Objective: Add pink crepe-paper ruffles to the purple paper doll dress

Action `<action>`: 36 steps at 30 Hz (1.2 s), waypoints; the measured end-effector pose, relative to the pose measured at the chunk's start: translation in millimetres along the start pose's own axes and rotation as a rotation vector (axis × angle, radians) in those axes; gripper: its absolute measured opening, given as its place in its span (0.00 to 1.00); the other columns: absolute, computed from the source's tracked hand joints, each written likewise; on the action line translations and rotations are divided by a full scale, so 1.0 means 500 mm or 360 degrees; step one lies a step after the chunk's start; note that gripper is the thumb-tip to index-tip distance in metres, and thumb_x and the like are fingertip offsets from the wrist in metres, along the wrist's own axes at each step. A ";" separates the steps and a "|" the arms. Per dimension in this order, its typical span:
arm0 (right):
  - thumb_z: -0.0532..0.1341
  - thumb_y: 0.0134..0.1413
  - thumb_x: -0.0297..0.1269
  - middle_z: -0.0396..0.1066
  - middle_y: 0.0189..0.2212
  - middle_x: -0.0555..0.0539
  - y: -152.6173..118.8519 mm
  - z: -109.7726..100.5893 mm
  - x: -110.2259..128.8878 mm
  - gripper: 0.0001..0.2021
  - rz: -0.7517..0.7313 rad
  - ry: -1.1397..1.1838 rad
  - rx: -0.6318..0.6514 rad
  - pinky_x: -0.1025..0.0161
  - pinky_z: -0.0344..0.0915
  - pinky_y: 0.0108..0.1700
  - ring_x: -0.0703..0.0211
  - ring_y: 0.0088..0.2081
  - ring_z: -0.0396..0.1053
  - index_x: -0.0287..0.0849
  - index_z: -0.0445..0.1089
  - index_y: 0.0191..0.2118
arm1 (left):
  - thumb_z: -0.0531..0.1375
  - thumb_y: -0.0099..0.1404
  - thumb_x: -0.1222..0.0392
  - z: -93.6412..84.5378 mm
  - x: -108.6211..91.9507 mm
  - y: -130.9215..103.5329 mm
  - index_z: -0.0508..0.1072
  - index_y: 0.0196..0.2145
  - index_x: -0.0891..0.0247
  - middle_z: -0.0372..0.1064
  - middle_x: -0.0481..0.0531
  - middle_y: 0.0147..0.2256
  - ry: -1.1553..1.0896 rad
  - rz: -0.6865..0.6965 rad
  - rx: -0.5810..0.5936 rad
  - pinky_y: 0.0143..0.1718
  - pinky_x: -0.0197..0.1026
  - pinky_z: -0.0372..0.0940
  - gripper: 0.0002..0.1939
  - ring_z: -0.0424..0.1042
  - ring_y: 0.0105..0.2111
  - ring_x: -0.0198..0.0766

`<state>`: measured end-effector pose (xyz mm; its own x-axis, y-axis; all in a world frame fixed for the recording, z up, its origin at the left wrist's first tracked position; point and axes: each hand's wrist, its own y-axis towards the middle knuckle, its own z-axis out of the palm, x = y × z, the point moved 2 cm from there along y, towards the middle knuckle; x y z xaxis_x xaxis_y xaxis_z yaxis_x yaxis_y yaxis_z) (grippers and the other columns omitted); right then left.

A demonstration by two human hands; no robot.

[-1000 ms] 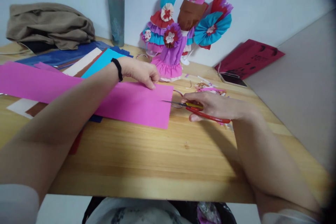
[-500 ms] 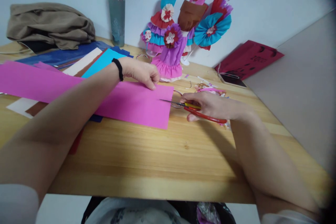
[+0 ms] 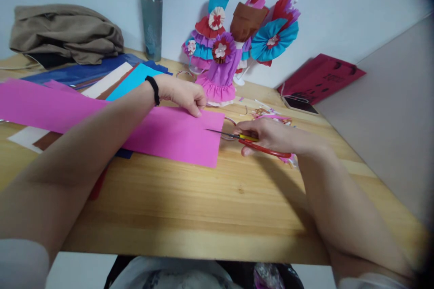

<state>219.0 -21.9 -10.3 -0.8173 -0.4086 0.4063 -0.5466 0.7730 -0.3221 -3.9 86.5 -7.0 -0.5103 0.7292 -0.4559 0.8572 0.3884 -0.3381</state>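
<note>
A long strip of pink paper (image 3: 176, 137) lies across the wooden table, its right end near the middle of the view. My left hand (image 3: 185, 95) is closed, thumb and fingers pinching the strip's upper edge. My right hand (image 3: 267, 134) is wrapped round scissors (image 3: 262, 147) with red and yellow handles, to the right of the strip. Their blades point left and lie over the strip's right end. Under and behind the strip are sheets of blue paper (image 3: 135, 79), white paper (image 3: 108, 79) and brown paper (image 3: 49, 140).
Behind my hands stand small paper dresses (image 3: 222, 70) with paper flowers. A grey bottle (image 3: 151, 22) and a brown cloth (image 3: 68, 31) are at the back left. Paper scraps (image 3: 271, 115), a phone (image 3: 300, 104) and a red bag (image 3: 325, 76) are at the right.
</note>
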 end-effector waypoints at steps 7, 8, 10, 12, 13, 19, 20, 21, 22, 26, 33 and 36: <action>0.63 0.53 0.52 0.69 0.25 0.50 0.003 0.004 0.000 0.15 -0.0021 -0.0085 -0.0064 0.62 0.54 0.30 0.59 0.26 0.61 0.44 0.71 0.34 | 0.58 0.66 0.70 0.000 -0.003 0.000 0.73 0.31 0.75 0.60 0.43 0.22 0.0003 0.0001 0.0018 0.31 0.33 0.45 0.06 0.54 0.27 0.27; 0.63 0.53 0.52 0.69 0.25 0.50 0.004 0.006 -0.003 0.16 -0.0028 -0.0099 -0.0073 0.62 0.54 0.30 0.59 0.26 0.62 0.43 0.72 0.34 | 0.59 0.66 0.70 0.000 -0.004 -0.001 0.73 0.31 0.75 0.60 0.43 0.21 0.0007 0.0002 0.0021 0.30 0.33 0.45 0.07 0.53 0.27 0.27; 0.63 0.53 0.53 0.69 0.25 0.49 0.006 0.007 -0.008 0.16 -0.0032 -0.0115 -0.0094 0.62 0.54 0.30 0.59 0.27 0.62 0.42 0.71 0.34 | 0.58 0.66 0.70 -0.001 -0.005 -0.003 0.73 0.30 0.76 0.60 0.43 0.21 0.0006 0.0000 0.0036 0.30 0.33 0.45 0.07 0.53 0.27 0.27; 0.63 0.53 0.53 0.69 0.26 0.49 0.006 0.008 -0.011 0.17 -0.0040 -0.0102 -0.0097 0.62 0.55 0.31 0.58 0.27 0.63 0.42 0.71 0.35 | 0.58 0.66 0.70 -0.002 -0.005 -0.005 0.73 0.31 0.76 0.59 0.42 0.21 -0.0013 -0.0017 0.0047 0.30 0.33 0.45 0.07 0.52 0.27 0.27; 0.63 0.54 0.54 0.70 0.27 0.48 0.005 0.009 -0.012 0.18 -0.0046 -0.0090 -0.0092 0.62 0.56 0.31 0.58 0.28 0.64 0.42 0.71 0.37 | 0.58 0.67 0.70 -0.002 -0.005 -0.006 0.73 0.31 0.76 0.59 0.42 0.21 -0.0027 -0.0025 0.0049 0.30 0.33 0.45 0.07 0.52 0.27 0.27; 0.63 0.54 0.59 0.73 0.34 0.44 0.003 0.010 -0.006 0.25 -0.0059 -0.0045 -0.0070 0.60 0.60 0.35 0.55 0.31 0.67 0.39 0.70 0.43 | 0.59 0.68 0.69 -0.002 0.002 -0.004 0.72 0.31 0.76 0.59 0.41 0.21 -0.0108 0.0009 0.0067 0.32 0.34 0.45 0.08 0.52 0.26 0.25; 0.63 0.54 0.58 0.74 0.35 0.43 0.004 0.010 -0.003 0.25 -0.0054 -0.0040 -0.0058 0.59 0.60 0.35 0.55 0.32 0.67 0.39 0.71 0.44 | 0.59 0.68 0.69 -0.002 0.004 -0.002 0.73 0.32 0.77 0.60 0.41 0.21 -0.0115 0.0018 0.0071 0.33 0.34 0.45 0.07 0.52 0.27 0.26; 0.63 0.54 0.58 0.74 0.36 0.43 0.005 0.011 0.000 0.25 -0.0048 -0.0034 -0.0043 0.59 0.61 0.36 0.55 0.32 0.67 0.40 0.71 0.45 | 0.59 0.68 0.69 -0.002 0.005 -0.001 0.73 0.33 0.77 0.60 0.41 0.21 -0.0117 0.0025 0.0073 0.33 0.34 0.45 0.07 0.52 0.27 0.26; 0.62 0.54 0.58 0.74 0.37 0.43 0.007 0.012 0.003 0.25 -0.0045 -0.0029 -0.0028 0.59 0.61 0.36 0.54 0.33 0.68 0.40 0.71 0.46 | 0.59 0.68 0.69 -0.001 0.006 0.001 0.73 0.33 0.77 0.60 0.41 0.21 -0.0109 0.0034 0.0073 0.32 0.34 0.45 0.07 0.52 0.27 0.26; 0.62 0.55 0.57 0.73 0.35 0.44 0.017 0.014 0.017 0.24 -0.0072 -0.0055 -0.0029 0.60 0.60 0.36 0.54 0.33 0.68 0.41 0.71 0.45 | 0.59 0.67 0.70 -0.001 0.003 0.003 0.72 0.29 0.76 0.58 0.40 0.19 -0.0057 0.0094 0.0044 0.31 0.33 0.44 0.08 0.53 0.25 0.24; 0.61 0.57 0.56 0.74 0.38 0.43 0.027 0.013 0.033 0.20 -0.0147 -0.0022 -0.0066 0.58 0.62 0.40 0.51 0.37 0.70 0.42 0.70 0.42 | 0.60 0.65 0.71 -0.004 -0.003 -0.002 0.73 0.28 0.74 0.58 0.41 0.19 -0.0027 0.0116 -0.0001 0.28 0.33 0.45 0.07 0.53 0.23 0.26; 0.61 0.57 0.56 0.74 0.36 0.44 0.029 0.014 0.038 0.20 -0.0154 -0.0016 -0.0056 0.59 0.62 0.39 0.53 0.35 0.69 0.42 0.69 0.39 | 0.61 0.64 0.68 -0.005 -0.001 -0.003 0.74 0.29 0.72 0.60 0.42 0.20 -0.0014 0.0095 -0.0048 0.27 0.34 0.47 0.06 0.55 0.23 0.27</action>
<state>194.3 -22.0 -13.1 -0.7630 -0.4867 0.4255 -0.6163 0.7462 -0.2517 -4.8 86.6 -4.1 -0.4589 0.7468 -0.4814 0.8876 0.3614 -0.2855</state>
